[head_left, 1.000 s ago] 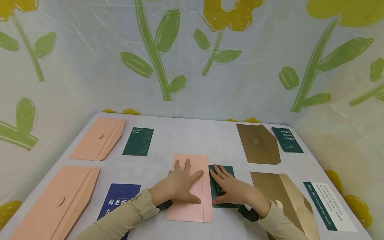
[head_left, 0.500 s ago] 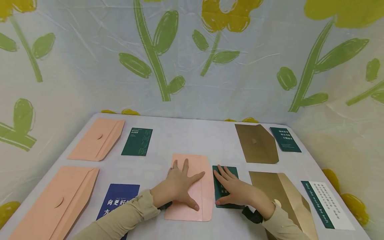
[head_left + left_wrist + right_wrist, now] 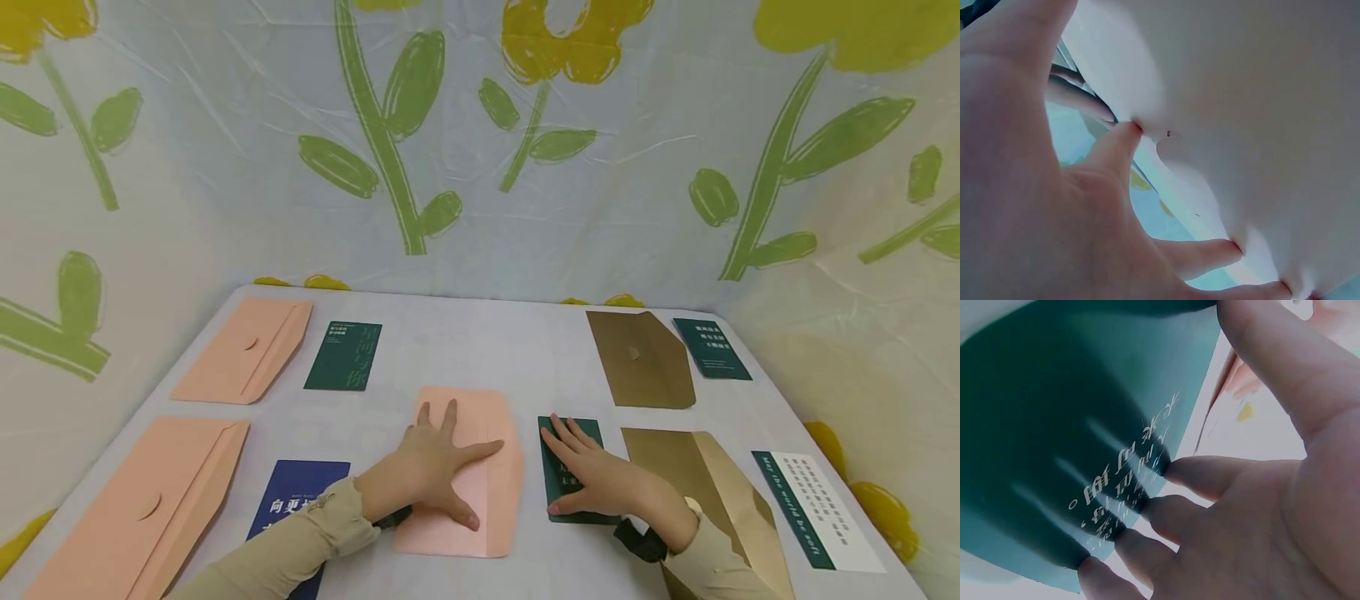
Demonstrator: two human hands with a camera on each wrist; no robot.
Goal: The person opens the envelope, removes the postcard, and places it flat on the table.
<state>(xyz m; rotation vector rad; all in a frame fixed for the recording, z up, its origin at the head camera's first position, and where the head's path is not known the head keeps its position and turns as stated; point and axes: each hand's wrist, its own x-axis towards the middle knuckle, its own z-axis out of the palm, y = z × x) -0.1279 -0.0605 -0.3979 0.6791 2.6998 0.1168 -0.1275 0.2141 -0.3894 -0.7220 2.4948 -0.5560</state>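
My left hand (image 3: 438, 471) lies with spread fingers on a pink envelope (image 3: 468, 417) at the middle of the table, its flap edge showing on the right. The left wrist view shows those fingertips (image 3: 1229, 249) touching the envelope's face beside a small round slot. To the right, my right hand (image 3: 592, 475) rests its straight fingers on a dark green card (image 3: 557, 483) with white printed characters. The right wrist view has the fingertips (image 3: 1094, 565) touching the card (image 3: 1035, 425). A strip of white table lies between envelope and card.
Pink envelopes (image 3: 240, 350) lie at left, beside a green card (image 3: 342, 356) and a blue card (image 3: 300, 492) partly under my left sleeve. Brown envelopes (image 3: 645, 362), a green card (image 3: 712, 350) and a white-and-green card (image 3: 817, 508) lie at right. A flower-print curtain (image 3: 600, 192) surrounds the white table.
My left hand has slid the pink envelope left, and more of its right flap shows. My right hand has slid the green card right. The gap between them has widened.
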